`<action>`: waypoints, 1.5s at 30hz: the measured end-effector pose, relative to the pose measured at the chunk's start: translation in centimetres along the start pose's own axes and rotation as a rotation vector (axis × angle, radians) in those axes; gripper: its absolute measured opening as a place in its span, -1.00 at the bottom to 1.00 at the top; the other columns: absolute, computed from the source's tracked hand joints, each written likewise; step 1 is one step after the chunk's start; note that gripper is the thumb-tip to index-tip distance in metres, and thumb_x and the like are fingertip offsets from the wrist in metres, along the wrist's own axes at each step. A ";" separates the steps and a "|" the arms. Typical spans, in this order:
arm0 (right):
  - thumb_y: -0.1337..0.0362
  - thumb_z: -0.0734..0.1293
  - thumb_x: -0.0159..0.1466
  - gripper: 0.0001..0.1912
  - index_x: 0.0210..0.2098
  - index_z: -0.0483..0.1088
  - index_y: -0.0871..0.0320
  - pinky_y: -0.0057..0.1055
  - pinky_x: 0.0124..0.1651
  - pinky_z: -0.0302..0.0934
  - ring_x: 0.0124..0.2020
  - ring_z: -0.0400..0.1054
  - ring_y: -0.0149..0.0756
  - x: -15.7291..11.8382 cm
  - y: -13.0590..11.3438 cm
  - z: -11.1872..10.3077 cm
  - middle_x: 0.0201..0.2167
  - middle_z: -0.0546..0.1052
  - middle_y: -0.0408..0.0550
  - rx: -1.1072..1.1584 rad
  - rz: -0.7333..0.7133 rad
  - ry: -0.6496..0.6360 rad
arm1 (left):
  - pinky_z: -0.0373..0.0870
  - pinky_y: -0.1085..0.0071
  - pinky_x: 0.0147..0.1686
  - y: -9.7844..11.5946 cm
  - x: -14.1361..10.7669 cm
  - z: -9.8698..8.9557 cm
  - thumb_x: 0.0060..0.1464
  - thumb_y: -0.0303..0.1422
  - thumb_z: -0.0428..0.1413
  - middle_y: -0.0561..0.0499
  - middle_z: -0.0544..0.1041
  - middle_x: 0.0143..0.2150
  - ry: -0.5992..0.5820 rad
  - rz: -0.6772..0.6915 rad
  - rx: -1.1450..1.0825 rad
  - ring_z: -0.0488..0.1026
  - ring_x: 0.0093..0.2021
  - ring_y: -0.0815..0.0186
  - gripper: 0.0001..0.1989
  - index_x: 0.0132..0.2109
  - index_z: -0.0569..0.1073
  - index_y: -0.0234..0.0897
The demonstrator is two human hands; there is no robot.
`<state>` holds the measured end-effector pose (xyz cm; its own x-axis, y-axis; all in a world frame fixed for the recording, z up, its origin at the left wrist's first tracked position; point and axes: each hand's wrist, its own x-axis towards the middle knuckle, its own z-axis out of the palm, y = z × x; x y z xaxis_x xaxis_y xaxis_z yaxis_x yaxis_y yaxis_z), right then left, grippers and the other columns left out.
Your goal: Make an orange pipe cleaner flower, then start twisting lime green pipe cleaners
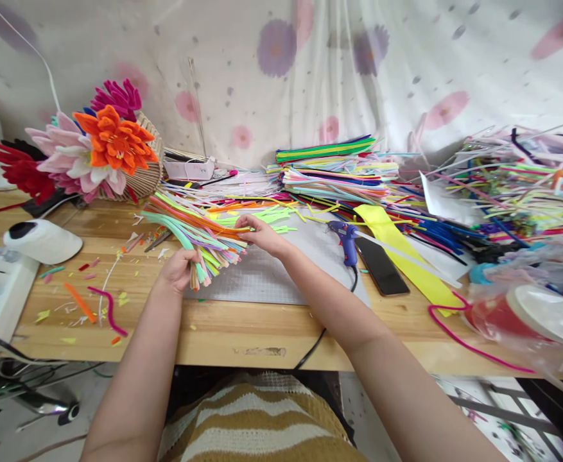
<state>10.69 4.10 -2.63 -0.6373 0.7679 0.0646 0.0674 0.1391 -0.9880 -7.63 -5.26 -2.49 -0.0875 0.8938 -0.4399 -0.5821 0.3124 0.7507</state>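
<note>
A thick bundle of multicoloured pipe cleaners (201, 228) is spread above the grey cutting mat (271, 279). My left hand (179, 271) is closed around mint and brown stems at the bundle's near left end. At its right side my right hand (258, 232) pinches orange pipe cleaners between thumb and fingers. Several light green pipe cleaners (276, 219) lie on the mat just beyond my right hand. Partly behind the bundle, a pair of scissors (158, 239) rests on the wooden table.
A purple glue gun (345, 240) with a black cord lies right of my hands, beside a phone (382, 264) and a yellow strip (401, 250). Pipe-cleaner flowers (117, 141) stand at the back left. Piles of pipe cleaners (339, 183) line the back. Scraps (81, 301) litter the left.
</note>
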 end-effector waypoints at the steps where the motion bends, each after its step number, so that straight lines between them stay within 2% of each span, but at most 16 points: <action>1: 0.35 0.23 0.03 -0.87 -0.38 0.22 0.15 -0.53 -0.39 0.13 -0.39 0.17 -0.48 0.0 0.1 -0.1 -0.30 0.30 -0.17 -0.051 -0.056 0.007 | 0.47 0.29 -0.62 0.0 0.0 0.0 -0.42 -0.62 -0.04 -0.19 0.54 -0.45 0.004 0.000 0.012 0.49 -0.51 0.13 -0.54 -0.23 0.46 -0.56; 4: 0.39 0.21 0.04 -0.92 -0.42 0.22 0.16 -0.46 -0.20 0.16 -0.20 0.15 -0.38 0.0 0.4 -0.2 -0.28 0.25 -0.11 -0.245 -0.221 0.019 | 0.45 0.28 -0.67 -0.1 -0.1 0.2 -0.43 -0.60 -0.04 -0.21 0.53 -0.46 0.013 -0.010 0.107 0.48 -0.54 0.12 -0.55 -0.26 0.46 -0.54; 6: 0.45 0.18 0.05 -0.87 -0.38 0.25 0.16 -0.39 -0.08 0.13 -0.13 0.13 -0.36 -0.1 0.3 -0.1 -0.25 0.21 -0.07 -0.351 -0.274 0.019 | 0.42 0.28 -0.71 -0.1 -0.2 0.4 -0.44 -0.59 -0.05 -0.19 0.53 -0.49 0.031 -0.002 0.152 0.46 -0.58 0.13 -0.56 -0.27 0.46 -0.51; 10: 0.55 0.15 0.03 -0.72 -0.31 0.33 0.18 -0.29 0.10 -0.01 -0.01 0.08 -0.34 -0.9 -1.1 0.5 -0.16 0.16 -0.03 -0.496 -0.400 -0.017 | 0.49 0.26 -0.57 -0.3 0.0 1.1 -0.46 -0.61 -0.07 -0.07 0.50 -0.53 0.121 0.092 0.153 0.48 -0.52 0.17 -0.61 -0.35 0.45 -0.46; 13: 0.46 0.23 0.08 -0.82 -0.33 0.40 0.18 -0.27 0.15 -0.10 0.04 0.05 -0.30 -1.9 -2.8 1.4 -0.11 0.18 -0.02 -0.559 -0.503 -0.078 | 0.49 0.32 -0.49 -0.4 0.2 1.9 -0.49 -0.64 -0.04 -0.04 0.50 -0.53 0.134 0.150 0.117 0.47 -0.50 0.23 -0.68 -0.43 0.43 -0.46; 17: 0.31 0.28 0.13 -0.87 -0.35 0.47 0.13 -0.30 0.14 -0.10 0.02 0.05 -0.28 -2.3 -3.7 2.5 -0.08 0.23 -0.04 -0.690 -0.604 -0.150 | 0.42 0.47 -0.58 -0.3 0.1 2.7 -0.50 -0.66 0.01 0.02 0.47 -0.55 0.117 0.219 0.102 0.40 -0.57 0.36 -0.70 -0.46 0.43 -0.44; 20: 0.28 0.28 0.14 -0.86 -0.39 0.49 0.13 -0.28 0.09 -0.05 -0.04 0.06 -0.25 -1.8 -3.2 2.5 -0.13 0.28 -0.01 -0.805 -0.580 -0.088 | 0.39 0.46 -0.61 0.1 -0.1 2.8 -0.49 -0.64 0.00 0.04 0.46 -0.55 0.123 0.230 0.129 0.37 -0.59 0.37 -0.73 -0.48 0.43 -0.42; 23: 0.28 0.28 0.15 -0.85 -0.40 0.50 0.13 -0.27 0.05 -0.01 -0.07 0.07 -0.23 -1.3 -2.4 2.2 -0.15 0.30 0.00 -0.850 -0.519 -0.042 | 0.40 0.43 -0.57 0.3 -0.4 2.8 -0.50 -0.64 0.01 0.02 0.48 -0.52 0.126 0.270 0.138 0.39 -0.54 0.33 -0.73 -0.48 0.42 -0.41; 27: 0.24 0.31 0.12 -0.86 -0.42 0.50 0.14 -0.27 0.04 0.00 -0.06 0.07 -0.23 -1.0 -2.0 2.4 -0.14 0.30 -0.02 -0.849 -0.475 -0.062 | 0.38 0.46 -0.54 0.3 -0.5 3.0 -0.52 -0.65 0.02 0.02 0.48 -0.50 0.142 0.308 0.118 0.39 -0.51 0.34 -0.70 -0.46 0.42 -0.42; 31: 0.33 0.31 0.09 -0.89 -0.48 0.49 0.16 -0.27 0.04 0.00 -0.05 0.06 -0.22 -0.6 -2.0 3.1 -0.15 0.33 -0.01 -0.897 -0.448 -0.052 | 0.37 0.47 -0.52 0.1 -0.6 3.4 -0.50 -0.66 0.01 0.04 0.48 -0.50 0.152 0.323 0.099 0.40 -0.51 0.35 -0.71 -0.46 0.42 -0.41; 38: 0.34 0.31 0.06 -0.89 -0.48 0.50 0.19 -0.26 0.02 0.04 -0.04 0.04 -0.16 0.1 -2.5 4.0 -0.15 0.34 0.02 -0.982 -0.397 -0.064 | 0.35 0.48 -0.57 -0.1 -0.3 3.4 -0.49 -0.69 0.01 0.06 0.46 -0.55 0.192 0.352 0.063 0.38 -0.57 0.37 -0.74 -0.50 0.40 -0.40; 42: 0.37 0.30 0.04 -0.89 -0.49 0.49 0.20 -0.28 -0.01 0.07 -0.04 0.06 -0.15 0.1 -3.1 3.6 -0.14 0.35 0.03 -1.040 -0.347 -0.102 | 0.37 0.53 -0.55 -0.4 0.5 3.3 -0.48 -0.70 -0.01 0.13 0.42 -0.59 0.309 0.403 0.005 0.37 -0.55 0.42 -0.77 -0.56 0.35 -0.36; 45: 0.37 0.31 0.03 -0.91 -0.50 0.48 0.23 -0.29 -0.04 0.11 -0.04 0.08 -0.13 -0.4 -3.8 1.9 -0.15 0.36 0.08 -1.107 -0.290 -0.173 | 0.36 0.54 -0.58 -0.2 0.9 2.9 -0.47 -0.71 -0.04 0.17 0.35 -0.64 0.450 0.442 -0.044 0.32 -0.59 0.45 -0.78 -0.60 0.31 -0.33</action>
<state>9.26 2.09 0.82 -0.8296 0.5334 0.1648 0.4823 0.8335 -0.2696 -5.24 -3.57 -1.66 -0.6535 0.7093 -0.2643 -0.4447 -0.0771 0.8924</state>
